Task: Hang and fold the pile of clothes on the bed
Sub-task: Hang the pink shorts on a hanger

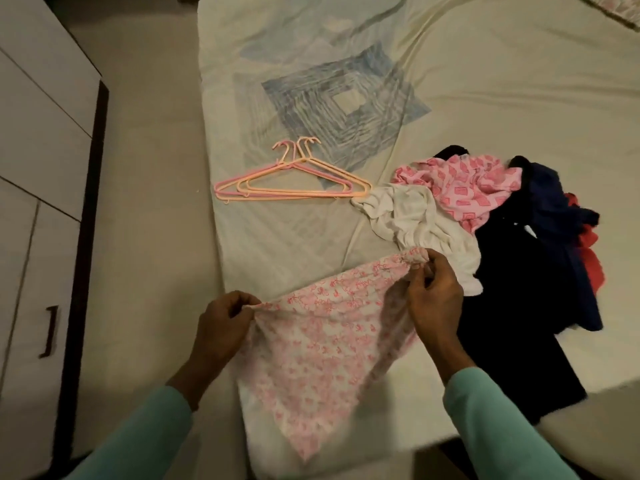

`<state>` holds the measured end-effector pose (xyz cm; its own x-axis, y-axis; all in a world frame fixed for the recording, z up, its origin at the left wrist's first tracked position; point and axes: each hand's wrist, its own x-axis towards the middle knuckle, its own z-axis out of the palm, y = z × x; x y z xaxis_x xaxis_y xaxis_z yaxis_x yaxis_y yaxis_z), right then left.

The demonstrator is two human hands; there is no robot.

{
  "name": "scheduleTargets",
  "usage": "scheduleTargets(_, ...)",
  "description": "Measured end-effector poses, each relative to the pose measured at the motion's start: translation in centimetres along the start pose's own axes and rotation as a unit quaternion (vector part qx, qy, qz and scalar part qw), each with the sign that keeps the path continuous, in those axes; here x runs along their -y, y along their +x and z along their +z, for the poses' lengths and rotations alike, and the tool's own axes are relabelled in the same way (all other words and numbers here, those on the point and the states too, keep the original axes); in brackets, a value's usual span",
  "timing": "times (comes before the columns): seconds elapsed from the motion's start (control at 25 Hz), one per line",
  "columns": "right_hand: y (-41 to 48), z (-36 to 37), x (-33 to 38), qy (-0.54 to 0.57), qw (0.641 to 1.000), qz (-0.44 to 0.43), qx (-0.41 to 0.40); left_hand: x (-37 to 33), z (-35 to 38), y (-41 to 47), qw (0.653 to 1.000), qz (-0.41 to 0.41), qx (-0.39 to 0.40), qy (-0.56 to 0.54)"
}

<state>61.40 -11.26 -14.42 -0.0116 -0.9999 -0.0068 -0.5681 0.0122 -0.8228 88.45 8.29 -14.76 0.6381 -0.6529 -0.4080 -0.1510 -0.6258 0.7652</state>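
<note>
Both hands pinching the pink-print garment (325,344) above the bed (485,81).
My left hand (221,327) and right hand (433,299) curl tight onto its gathered top edge; cloth hangs, pale, floral, beside the clothes pile (502,216).

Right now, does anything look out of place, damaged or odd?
Nothing stands out. The left hand and right hand pinch the pink floral garment by its top edge; the hangers lie stacked on the bed, and the pile of clothes sits crumpled beside them.
</note>
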Motion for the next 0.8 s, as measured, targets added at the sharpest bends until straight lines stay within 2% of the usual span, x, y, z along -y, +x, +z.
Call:
scheduleTargets(0.12, 6.4, 9.0, -2.3, -0.101, 0.993, -0.063, 0.018, 3.0, 2.5, 10.0, 0.996, 0.038, -0.05, 0.056)
scheduleTargets(0.2, 9.5, 13.7, -4.2, -0.196, 0.976, -0.092, 0.031, 4.7, 3.8, 14.4, 0.993, 0.051, -0.058, 0.087)
scheduleTargets(0.32, 11.7, 18.8, -7.5, -0.352, 0.926, -0.127, 0.046, 7.1, 4.5, 17.8, 0.991, 0.06, -0.059, 0.106)
scheduleTargets(0.4, 11.9, 20.4, -9.7, -0.421, 0.894, -0.15, 0.026, 7.6, 4.6, 18.2, 0.991, 0.062, -0.059, 0.107)
scheduleTargets(0.48, 11.5, 21.1, -10.9, -0.426, 0.89, -0.164, -0.007, 7.2, 4.7, 18.3, 0.986, 0.078, -0.082, 0.119)
scheduleTargets(0.6, 11.3, 21.3, -11.1, -0.414, 0.895, -0.161, -0.037, 4.5, 6.3, 20.0, 0.964, 0.174, -0.117, 0.163)
scheduleTargets(0.8, 11.5, 21.7, -11.2, -0.407, 0.901, -0.147, -0.03, -3.6, 11.7, 27.6, 0.927, 0.331, -0.052, 0.166)
